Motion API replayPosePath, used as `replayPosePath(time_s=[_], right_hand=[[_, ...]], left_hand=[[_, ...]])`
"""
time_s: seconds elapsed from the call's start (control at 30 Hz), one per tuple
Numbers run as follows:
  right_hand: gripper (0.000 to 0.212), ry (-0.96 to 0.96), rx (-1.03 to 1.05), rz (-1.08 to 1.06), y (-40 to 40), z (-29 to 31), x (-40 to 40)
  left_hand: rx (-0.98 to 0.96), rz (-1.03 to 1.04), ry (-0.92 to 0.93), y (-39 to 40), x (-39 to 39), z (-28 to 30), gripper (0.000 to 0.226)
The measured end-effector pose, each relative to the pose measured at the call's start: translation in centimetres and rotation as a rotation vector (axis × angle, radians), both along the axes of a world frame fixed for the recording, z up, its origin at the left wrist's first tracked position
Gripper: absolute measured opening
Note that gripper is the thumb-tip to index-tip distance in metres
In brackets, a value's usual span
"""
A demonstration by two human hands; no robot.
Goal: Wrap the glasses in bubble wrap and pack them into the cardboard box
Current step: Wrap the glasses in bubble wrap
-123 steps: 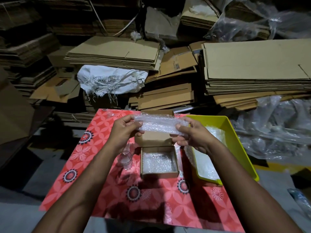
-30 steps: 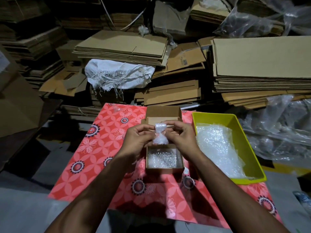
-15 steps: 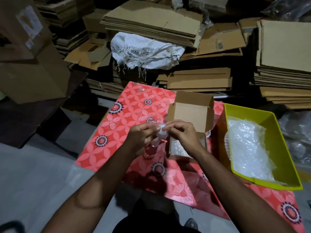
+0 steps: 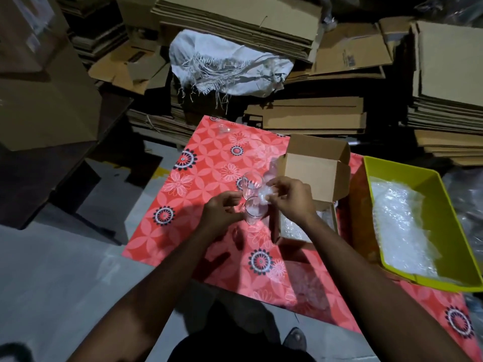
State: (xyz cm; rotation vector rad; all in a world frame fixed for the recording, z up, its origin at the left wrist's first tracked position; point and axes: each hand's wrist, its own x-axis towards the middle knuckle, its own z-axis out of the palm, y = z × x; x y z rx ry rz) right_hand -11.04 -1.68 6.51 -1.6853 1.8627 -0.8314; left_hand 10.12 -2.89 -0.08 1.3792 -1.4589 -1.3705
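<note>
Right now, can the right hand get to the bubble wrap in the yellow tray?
Probably yes, once free. The right hand is pinching a small bubble wrap piece, but the yellow tray lies open just beside it, its bubble wrap uncovered.

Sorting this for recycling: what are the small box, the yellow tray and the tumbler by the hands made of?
Box: brown corrugated cardboard, matte, folded flaps. Tray: likely plastic, smooth, uniform yellow-green. Tumbler: clear, the mat shows through; glass by the task, though clear plastic would look alike.
</note>
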Motion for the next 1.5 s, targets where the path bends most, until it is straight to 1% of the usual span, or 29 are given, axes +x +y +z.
replayPosePath(time_s=[0.07, 0.1, 0.17, 0.23, 0.3, 0.37, 0.43, 0.5, 0.57, 0.63, 0.7, 0.83, 0.9, 1.0, 1.2, 1.27, 1.37, 1.5], right_hand=[[0.031, 0.183, 0.028, 0.103, -0.3, -0.4, 1.0], [0.03, 0.261, 0.05, 0.156, -0.6, -0.8, 1.5], [0.028, 0.394, 0.101, 0.242, -1.0, -1.7, 2.5], [0.021, 0.479, 0.152, 0.279, -1.4, -2.2, 3.1], [0.024, 0.518, 0.192, 0.285, -1.6, -2.0, 3.4], [0.026, 0.58, 0.175, 0.279, -1.4, -2.0, 3.5], [0.021, 0.744, 0.112, 0.285, -1.1, -1.8, 3.7], [0.016, 0.834, 0.115, 0.289, -1.0, -2.0, 3.8], [0.015, 0.833, 0.157, 0.302, -1.0, -2.4, 3.6], [0.019, 0.845, 0.214, 0.332, -0.7, -2.4, 3.1], [0.023, 0.909, 0.239, 0.382, -0.6, -2.1, 2.8], [0.03, 1.063, 0.382, 0.486, -0.8, -0.9, 4.0], [0.034, 1.103, 0.462, 0.521, -0.9, -0.4, 4.5], [0.035, 1.099, 0.559, 0.533, -1.2, 0.2, 4.8], [0.041, 1.062, 0.67, 0.614, -1.7, 1.4, 4.9], [0.047, 1.035, 0.665, 0.639, -1.3, 2.2, 3.9], [0.057, 1.037, 0.528, 0.628, -0.4, 2.4, 2.8], [0.067, 1.057, 0.434, 0.653, 0.7, 0.2, 2.3]], left_hand=[[-0.033, -0.062, -0.118, -0.3, -0.5, -1.1, 0.064], [-0.046, -0.098, -0.139, -0.5, -1.0, -1.4, 0.069], [-0.071, -0.166, -0.146, -0.8, -1.9, -2.0, 0.074], [-0.081, -0.173, -0.126, -1.1, -2.6, -3.0, 0.078], [-0.073, -0.134, -0.089, -1.0, -2.8, -3.7, 0.076], [-0.068, -0.119, -0.058, -0.8, -2.8, -3.8, 0.075], [-0.071, -0.137, -0.046, -0.9, -2.7, -4.1, 0.073], [-0.073, -0.145, -0.04, -1.1, -2.6, -4.4, 0.072], [-0.07, -0.148, -0.037, -1.3, -2.5, -4.7, 0.074], [-0.076, -0.152, -0.046, -1.5, -2.5, -5.0, 0.076], [-0.084, -0.163, -0.053, -1.6, -2.7, -5.2, 0.077], [-0.106, -0.161, -0.056, -1.7, -2.9, -5.9, 0.075], [-0.111, -0.155, -0.062, -1.8, -3.0, -6.2, 0.075], [-0.117, -0.156, -0.064, -1.8, -3.0, -6.2, 0.075], [-0.109, -0.159, -0.076, -1.8, -2.8, -5.8, 0.076], [-0.105, -0.167, -0.081, -1.8, -2.7, -5.6, 0.078], [-0.11, -0.166, -0.077, -2.0, -2.5, -5.3, 0.08], [-0.122, -0.175, -0.067, -2.0, -2.4, -5.2, 0.078]])
